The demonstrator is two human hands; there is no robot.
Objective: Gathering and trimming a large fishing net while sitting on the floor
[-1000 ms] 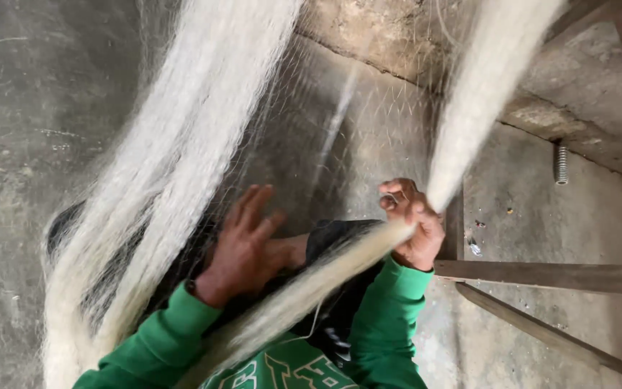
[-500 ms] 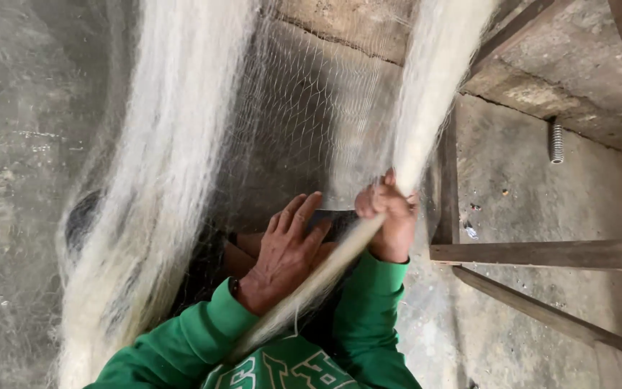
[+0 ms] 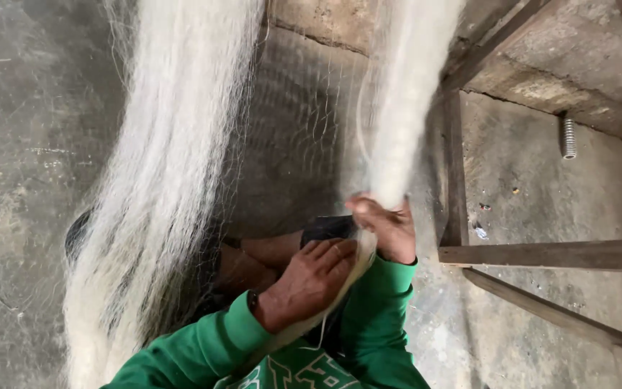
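The right hand (image 3: 386, 227) has its fingers curled tight around a bundle of white fibre (image 3: 397, 122), which rises from the fist toward twelve o'clock. The left hand (image 3: 311, 281) lies flat with fingers spread loose, pressing on the same bundle where it runs down toward seven o'clock over the green sleeves (image 3: 210, 346). At nine o'clock a wider fibre sheet (image 3: 160, 187) hangs. At three o'clock stands a wooden frame (image 3: 541, 256) on the concrete floor (image 3: 23, 144).
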